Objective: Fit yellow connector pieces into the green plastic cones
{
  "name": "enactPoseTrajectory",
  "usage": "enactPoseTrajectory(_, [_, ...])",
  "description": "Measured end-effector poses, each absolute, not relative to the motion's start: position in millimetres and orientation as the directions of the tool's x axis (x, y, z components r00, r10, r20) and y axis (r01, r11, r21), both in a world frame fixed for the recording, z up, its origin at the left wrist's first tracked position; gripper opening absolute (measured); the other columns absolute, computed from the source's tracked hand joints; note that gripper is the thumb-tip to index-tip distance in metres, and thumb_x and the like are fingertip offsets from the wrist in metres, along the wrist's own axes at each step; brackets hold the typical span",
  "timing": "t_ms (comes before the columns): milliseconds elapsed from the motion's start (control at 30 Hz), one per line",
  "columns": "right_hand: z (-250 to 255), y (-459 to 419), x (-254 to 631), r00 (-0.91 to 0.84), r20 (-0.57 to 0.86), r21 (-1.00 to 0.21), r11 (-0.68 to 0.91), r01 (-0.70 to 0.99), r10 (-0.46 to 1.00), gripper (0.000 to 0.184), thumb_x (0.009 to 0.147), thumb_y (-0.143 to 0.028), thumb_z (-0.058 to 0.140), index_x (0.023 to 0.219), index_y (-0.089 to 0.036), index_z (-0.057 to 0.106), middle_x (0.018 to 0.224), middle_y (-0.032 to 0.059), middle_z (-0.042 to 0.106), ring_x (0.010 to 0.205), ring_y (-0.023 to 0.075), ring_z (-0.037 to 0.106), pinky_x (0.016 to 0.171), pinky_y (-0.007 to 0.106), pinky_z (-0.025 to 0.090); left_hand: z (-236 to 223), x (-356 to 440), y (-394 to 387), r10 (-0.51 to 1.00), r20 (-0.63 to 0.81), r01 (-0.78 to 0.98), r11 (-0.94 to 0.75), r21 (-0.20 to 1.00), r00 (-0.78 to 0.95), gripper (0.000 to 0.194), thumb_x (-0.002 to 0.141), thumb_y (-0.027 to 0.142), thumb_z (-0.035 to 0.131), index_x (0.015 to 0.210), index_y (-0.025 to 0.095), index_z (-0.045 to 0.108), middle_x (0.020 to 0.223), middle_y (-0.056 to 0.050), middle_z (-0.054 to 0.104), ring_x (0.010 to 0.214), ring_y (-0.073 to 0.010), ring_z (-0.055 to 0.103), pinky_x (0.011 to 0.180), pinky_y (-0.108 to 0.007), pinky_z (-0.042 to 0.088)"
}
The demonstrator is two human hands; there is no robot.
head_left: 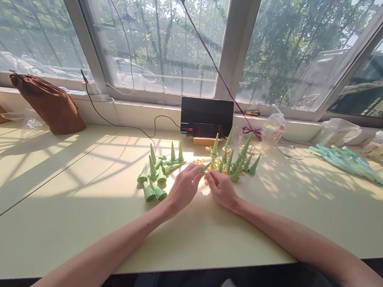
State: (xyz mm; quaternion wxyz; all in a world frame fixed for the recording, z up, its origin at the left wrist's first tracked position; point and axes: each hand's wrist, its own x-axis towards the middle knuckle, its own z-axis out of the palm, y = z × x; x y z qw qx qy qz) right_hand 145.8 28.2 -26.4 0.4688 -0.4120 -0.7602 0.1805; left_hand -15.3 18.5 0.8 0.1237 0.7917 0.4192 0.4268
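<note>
My left hand (pixel 185 185) is closed on a small green plastic cone (pixel 205 167), its tip pointing up and to the right. Close beside it, my right hand (pixel 221 188) is pinched at the cone's lower end; what its fingers hold is hidden. Left of my hands is a group of loose green cones (pixel 152 169), some upright and some lying on their sides. Beyond my right hand stand several green cones (pixel 244 149) with yellow pieces around their lower parts. Small yellow pieces (pixel 198 161) lie just behind my left hand.
A black tablet (pixel 207 110) leans at the back, with a phone (pixel 207 130) on a wooden stand before it. A brown bag (pixel 47 104) is at left. Plastic bags (pixel 273 129) and turquoise strips (pixel 347 163) lie at right. A black cable (pixel 121 125) crosses the back.
</note>
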Motion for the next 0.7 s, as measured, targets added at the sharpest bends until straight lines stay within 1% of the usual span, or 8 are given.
enactPoseTrajectory(100, [-26.7, 29.0, 145.7, -0.227, 0.567, -0.66, 0.601, 0.45, 0.792, 0.033, 0.096, -0.031, 0.042, 0.065, -0.019, 0.038, 0.057, -0.005, 0.035, 0.052, 0.0093, 0.032, 0.051, 0.024, 0.028, 1.7, -16.0, 18.9, 0.784, 0.549, 0.566, -0.603, 0.562, 0.29, 0.019, 0.094, 0.02, 0.044, 0.102, 0.022, 0.061, 0.094, -0.003, 0.061, 0.079, -0.0148, 0.056, 0.064, -0.025, 0.044])
enactPoseTrajectory(267, [-28.4, 30.1, 146.4, -0.244, 0.583, -0.635, 0.622, 0.459, 0.775, 0.037, 0.095, -0.03, 0.043, 0.062, -0.02, 0.03, 0.056, -0.0054, 0.031, 0.052, 0.0091, 0.028, 0.052, 0.024, 0.025, 4.5, -17.5, 19.3, 0.808, 0.511, 0.601, -0.572, 0.559, 0.294, 0.019, 0.095, 0.024, 0.043, 0.086, 0.019, 0.058, 0.08, -0.002, 0.057, 0.066, -0.0132, 0.049, 0.061, -0.026, 0.04])
enactPoseTrajectory(467, [-30.5, 30.3, 147.0, -0.307, 0.608, -0.584, 0.675, 0.451, 0.732, 0.036, 0.096, -0.028, 0.043, 0.063, -0.019, 0.031, 0.057, -0.0048, 0.034, 0.053, 0.0095, 0.028, 0.053, 0.025, 0.025, 7.2, -18.8, 20.8, 0.82, 0.506, 0.612, -0.55, 0.569, 0.267, 0.029, 0.094, 0.027, 0.042, 0.067, 0.019, 0.043, 0.063, 0.002, 0.045, 0.058, -0.0121, 0.04, 0.055, -0.025, 0.031])
enactPoseTrajectory(600, [-31.1, 29.9, 146.6, -0.341, 0.629, -0.556, 0.711, 0.431, 0.699, 0.036, 0.096, -0.027, 0.043, 0.063, -0.019, 0.03, 0.058, -0.0045, 0.033, 0.053, 0.0096, 0.028, 0.054, 0.025, 0.026, 7.6, -19.5, 21.6, 0.856, 0.457, 0.6, -0.502, 0.623, 0.241, 0.034, 0.094, 0.032, 0.043, 0.063, 0.018, 0.04, 0.057, 0.004, 0.043, 0.053, -0.0108, 0.036, 0.053, -0.025, 0.028])
enactPoseTrajectory(700, [-30.9, 29.3, 146.5, -0.353, 0.631, -0.551, 0.719, 0.424, 0.691, 0.035, 0.095, -0.026, 0.043, 0.063, -0.019, 0.03, 0.058, -0.0045, 0.033, 0.053, 0.0098, 0.028, 0.054, 0.025, 0.026, 7.1, -19.5, 21.4, 0.865, 0.441, 0.599, -0.488, 0.635, 0.238, 0.036, 0.094, 0.033, 0.043, 0.062, 0.018, 0.039, 0.055, 0.004, 0.041, 0.052, -0.0104, 0.035, 0.052, -0.026, 0.027])
